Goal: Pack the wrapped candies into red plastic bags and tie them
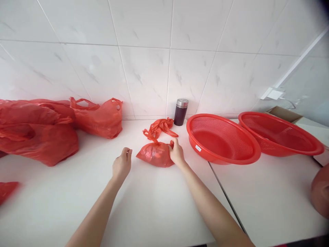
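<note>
A small filled red plastic bag [155, 155] rests on the white table in front of me, its contents showing only dimly through the film. My right hand [177, 152] grips this bag at its upper right side. To the left of the bag, and apart from it, is my left hand [122, 162] with its fingers pinched together; whether anything is between them I cannot make out. Just behind the filled bag lies a crumpled red plastic bag [160, 128].
A dark flask [181, 112] with a silver lid stands by the tiled wall. Right of it are a red plastic colander [223, 157] and a second red basin [282, 148]. Several full red bags [51, 144] crowd the left. A cardboard box [285, 114] sits behind the basin.
</note>
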Demonstrator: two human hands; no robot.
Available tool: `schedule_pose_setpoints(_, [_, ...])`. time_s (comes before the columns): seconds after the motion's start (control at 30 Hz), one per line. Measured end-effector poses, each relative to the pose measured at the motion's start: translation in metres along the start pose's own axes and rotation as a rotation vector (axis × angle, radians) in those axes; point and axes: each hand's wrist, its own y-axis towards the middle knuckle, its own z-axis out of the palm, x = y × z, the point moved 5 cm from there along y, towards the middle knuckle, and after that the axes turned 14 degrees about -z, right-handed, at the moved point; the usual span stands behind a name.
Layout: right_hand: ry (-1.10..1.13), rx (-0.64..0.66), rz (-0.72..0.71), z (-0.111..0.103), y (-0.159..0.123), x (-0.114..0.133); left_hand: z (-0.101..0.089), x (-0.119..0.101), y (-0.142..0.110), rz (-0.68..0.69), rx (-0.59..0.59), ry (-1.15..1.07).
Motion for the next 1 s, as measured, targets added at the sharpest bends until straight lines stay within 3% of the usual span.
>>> schedule_pose_setpoints(0.1, [0.070,-0.008,-0.034,-0.008,0.001,-0.001,-0.001,0.002,-0.001,0.037,0.061,-0.028])
schedule_pose_setpoints(0.23, [0.170,0.027,-0.115,0.001,-0.005,0.018,0.012,-0.025,-0.016,0.210,0.271,-0.120])
schedule_pose_setpoints(0.37, [0.209,0.028,-0.128,0.008,-0.011,0.024,0.024,-0.045,-0.026,0.213,0.445,-0.182])
schedule_pose_setpoints(0.77, [0.187,-0.082,0.031,-0.007,-0.007,-0.008,0.035,-0.012,-0.013,-0.014,0.473,-0.321])
schedule_pose_setpoints(1.0, [0.239,-0.051,0.047,-0.002,-0.011,-0.001,0.022,-0.037,-0.025,0.044,0.585,-0.414])
